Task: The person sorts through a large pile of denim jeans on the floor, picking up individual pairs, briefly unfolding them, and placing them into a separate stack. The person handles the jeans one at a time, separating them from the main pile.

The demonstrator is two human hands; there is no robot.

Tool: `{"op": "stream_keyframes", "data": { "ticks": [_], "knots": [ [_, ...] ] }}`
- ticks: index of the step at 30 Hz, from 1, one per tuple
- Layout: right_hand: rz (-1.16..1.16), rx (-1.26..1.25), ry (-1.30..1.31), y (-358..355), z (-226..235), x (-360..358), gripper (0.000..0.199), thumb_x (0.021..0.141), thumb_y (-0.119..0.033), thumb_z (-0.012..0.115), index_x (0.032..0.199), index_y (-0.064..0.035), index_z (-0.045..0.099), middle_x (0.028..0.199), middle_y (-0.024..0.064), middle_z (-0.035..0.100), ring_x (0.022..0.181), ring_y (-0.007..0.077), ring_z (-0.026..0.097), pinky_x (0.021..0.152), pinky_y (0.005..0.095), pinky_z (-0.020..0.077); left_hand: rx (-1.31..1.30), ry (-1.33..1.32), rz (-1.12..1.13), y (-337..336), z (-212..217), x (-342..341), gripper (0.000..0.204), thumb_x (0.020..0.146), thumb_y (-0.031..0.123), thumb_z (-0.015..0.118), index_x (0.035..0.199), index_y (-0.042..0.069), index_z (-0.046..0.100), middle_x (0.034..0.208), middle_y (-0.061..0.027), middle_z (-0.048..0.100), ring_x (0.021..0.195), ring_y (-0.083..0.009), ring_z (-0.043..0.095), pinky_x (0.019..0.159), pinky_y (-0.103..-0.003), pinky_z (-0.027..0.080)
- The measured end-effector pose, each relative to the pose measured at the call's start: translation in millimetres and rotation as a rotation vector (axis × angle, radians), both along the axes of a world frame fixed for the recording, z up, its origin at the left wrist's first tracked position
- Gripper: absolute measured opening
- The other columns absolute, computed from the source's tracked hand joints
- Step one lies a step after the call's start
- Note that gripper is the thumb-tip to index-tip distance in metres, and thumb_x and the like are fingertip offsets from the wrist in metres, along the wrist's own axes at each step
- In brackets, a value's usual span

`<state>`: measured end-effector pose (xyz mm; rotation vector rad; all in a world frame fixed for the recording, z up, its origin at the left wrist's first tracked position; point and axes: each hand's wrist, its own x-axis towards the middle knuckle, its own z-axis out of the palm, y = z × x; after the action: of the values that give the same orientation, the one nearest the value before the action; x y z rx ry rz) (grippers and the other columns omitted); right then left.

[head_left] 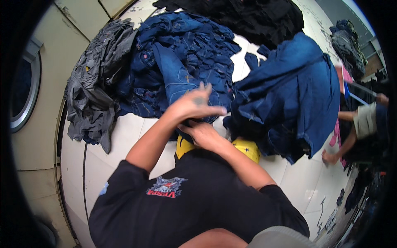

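My left hand point(197, 104) is open over a pair of blue jeans point(173, 72), its fingers spread and its thumb pointing right. The jeans lie lengthwise on top of a wide heap of dark blue denim point(188, 37). My right hand point(204, 134) is just below the left, close to my body, with its fingers bent in toward the near end of the jeans. Dark cloth shows beside those fingertips, but my left wrist partly covers them and what they grip is unclear. Yellow patterned cloth point(247, 149) shows at my lap.
A second mound of blue denim point(289, 97) rises at my right. Grey garments point(97, 78) are piled on the left, black ones point(252, 18) at the far side. White tiles point(295, 182) cover the floor. A round machine door point(25, 91) stands left; another person's hand point(331, 158) is at right.
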<state>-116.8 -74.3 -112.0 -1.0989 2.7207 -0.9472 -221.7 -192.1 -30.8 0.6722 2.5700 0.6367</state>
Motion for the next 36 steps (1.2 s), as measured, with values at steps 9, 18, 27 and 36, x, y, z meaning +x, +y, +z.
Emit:
{"op": "stream_keyframes", "data": {
  "ticks": [9, 18, 27, 36],
  "knots": [
    [0.046, -0.301, -0.8, 45.8, -51.0, 70.1, 0.056, 0.099, 0.001, 0.053, 0.152, -0.0105, 0.062, 0.121, 0.0148, 0.08, 0.102, 0.0346, 0.077, 0.096, 0.041, 0.0575, -0.62, -0.203, -0.139, -16.1, -176.1, 23.6, 0.053, 0.095, 0.044, 0.078, 0.126, 0.002, 0.078, 0.132, -0.0207, 0.075, 0.125, -0.0379, 0.072, 0.107, -0.046, 0.056],
    [-0.441, -0.447, -0.289, 114.5, -27.5, 23.9, 0.046, 0.097, -0.005, 0.066, 0.142, 0.0042, 0.064, 0.115, 0.0227, 0.077, 0.104, 0.0351, 0.076, 0.094, 0.0415, 0.059, 0.647, 0.255, 0.192, -108.5, 51.0, 67.5, 0.021, 0.107, 0.02, 0.069, 0.109, 0.0, 0.075, 0.083, 0.0064, 0.066, 0.075, -0.0054, 0.052, 0.065, -0.031, 0.045],
    [-0.234, -0.636, 0.394, 40.8, 115.3, -70.0, 0.137, 0.068, -0.056, 0.099, 0.171, -0.0037, 0.024, 0.177, 0.0263, 0.02, 0.166, 0.0424, 0.017, 0.134, 0.0515, 0.0174, 0.283, 0.402, -0.13, -185.2, 175.9, 178.2, 0.019, 0.087, 0.003, 0.073, 0.106, 0.001, 0.07, 0.099, -0.0063, 0.073, 0.086, -0.0207, 0.066, 0.08, -0.037, 0.05],
    [0.793, -0.697, -0.409, 3.6, 126.3, 42.6, 0.05, 0.103, -0.013, 0.065, 0.149, 0.0015, 0.055, 0.154, 0.012, 0.06, 0.139, 0.0236, 0.053, 0.119, 0.0396, 0.0422, 0.507, 0.774, 0.037, -218.7, 236.2, 134.2, 0.042, 0.081, 0.003, 0.08, 0.12, -0.002, 0.065, 0.109, -0.0098, 0.074, 0.097, -0.0241, 0.068, 0.089, -0.04, 0.052]
  ]
}}
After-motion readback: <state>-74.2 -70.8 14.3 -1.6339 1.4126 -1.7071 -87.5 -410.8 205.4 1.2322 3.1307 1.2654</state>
